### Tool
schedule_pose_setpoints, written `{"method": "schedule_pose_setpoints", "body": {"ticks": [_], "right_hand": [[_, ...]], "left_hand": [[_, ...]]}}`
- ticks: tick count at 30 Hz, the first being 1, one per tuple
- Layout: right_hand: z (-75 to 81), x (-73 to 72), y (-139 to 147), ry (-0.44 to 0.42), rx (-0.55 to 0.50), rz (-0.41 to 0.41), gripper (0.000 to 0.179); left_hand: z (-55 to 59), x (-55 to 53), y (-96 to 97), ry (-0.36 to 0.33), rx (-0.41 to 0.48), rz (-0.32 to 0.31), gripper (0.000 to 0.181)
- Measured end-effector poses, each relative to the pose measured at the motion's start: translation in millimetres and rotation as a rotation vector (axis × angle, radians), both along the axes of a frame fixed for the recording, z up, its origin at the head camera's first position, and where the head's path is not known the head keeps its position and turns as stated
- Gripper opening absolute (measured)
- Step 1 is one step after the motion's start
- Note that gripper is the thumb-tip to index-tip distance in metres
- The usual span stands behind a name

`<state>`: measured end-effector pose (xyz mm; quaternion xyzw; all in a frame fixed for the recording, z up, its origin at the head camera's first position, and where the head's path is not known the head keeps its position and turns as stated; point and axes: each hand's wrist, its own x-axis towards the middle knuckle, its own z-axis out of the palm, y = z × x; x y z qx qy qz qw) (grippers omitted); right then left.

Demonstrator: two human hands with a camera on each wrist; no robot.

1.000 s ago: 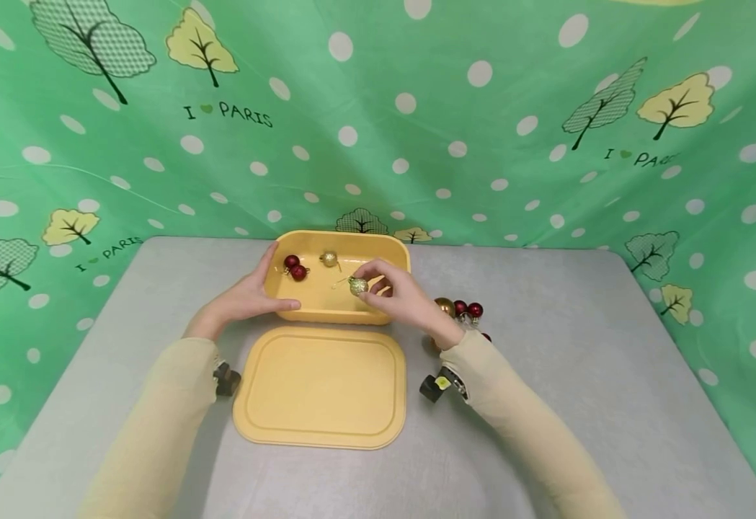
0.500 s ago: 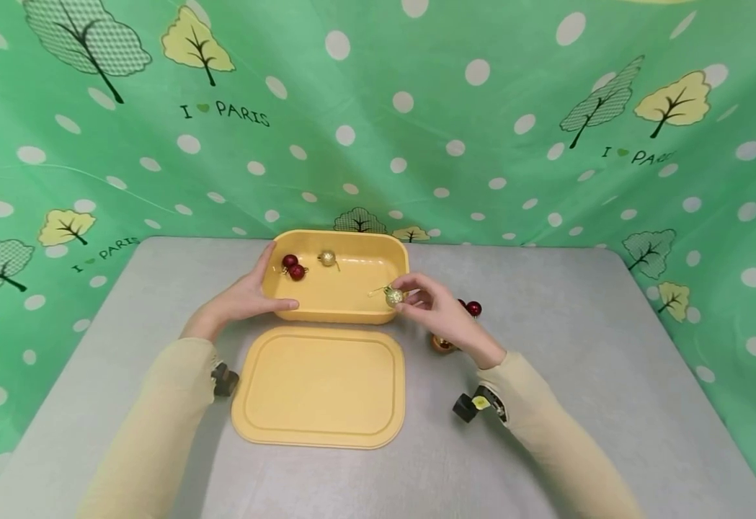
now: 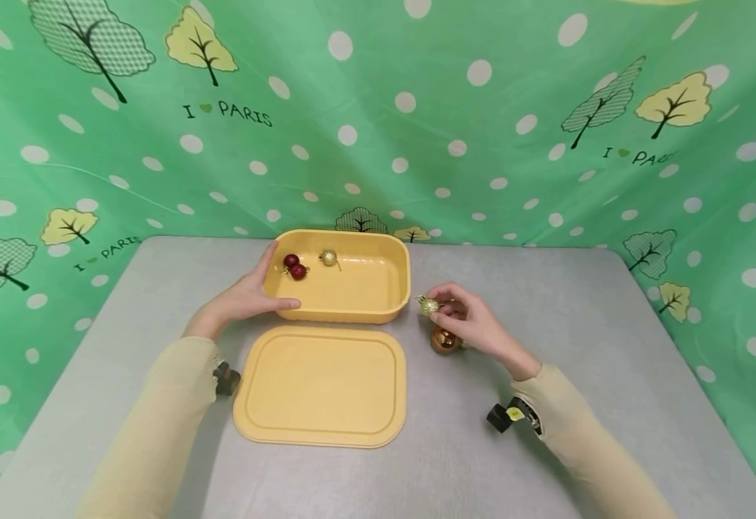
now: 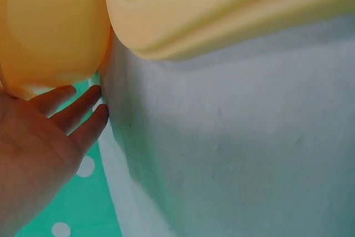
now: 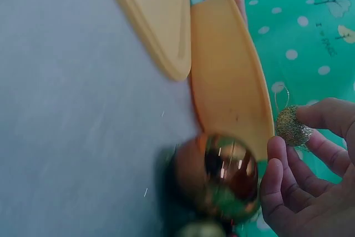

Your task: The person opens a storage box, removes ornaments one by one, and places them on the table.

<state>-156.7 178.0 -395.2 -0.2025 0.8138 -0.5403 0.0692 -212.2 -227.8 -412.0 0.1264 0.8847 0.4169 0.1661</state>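
Note:
In the head view a yellow plastic box stands at the back of the table. My left hand rests on its left end, fingers straight along the outside and thumb over the near rim. Two dark red baubles and a gold one lie inside. To the right of the box, my right hand pinches a gold glitter bauble between thumb and fingers, its string loop sticking out. Close under that hand sits a shiny copper bauble; the hand hides other baubles behind it.
The yellow lid lies flat on the grey table, just in front of the box. A green dotted cloth hangs behind the table's back edge. Each wrist carries a small black camera.
My right hand has carried the gold bauble from above the box's inside rightward, past the rim, to over the loose baubles. The left hand stays on the box.

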Motion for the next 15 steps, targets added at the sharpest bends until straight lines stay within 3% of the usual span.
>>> {"method": "schedule_pose_setpoints", "body": {"ticks": [8,15], "right_hand": [[-0.8,4.4,36.0,-0.012,0.044,-0.082,0.031],[-1.9,9.9,60.6,0.005,0.078,-0.101,0.032]], "left_hand": [[-1.2,-1.9,-1.0,0.02,0.007,-0.004,0.124],[-2.1,-1.6,-1.3,0.017,0.016,-0.008,0.124]]}}
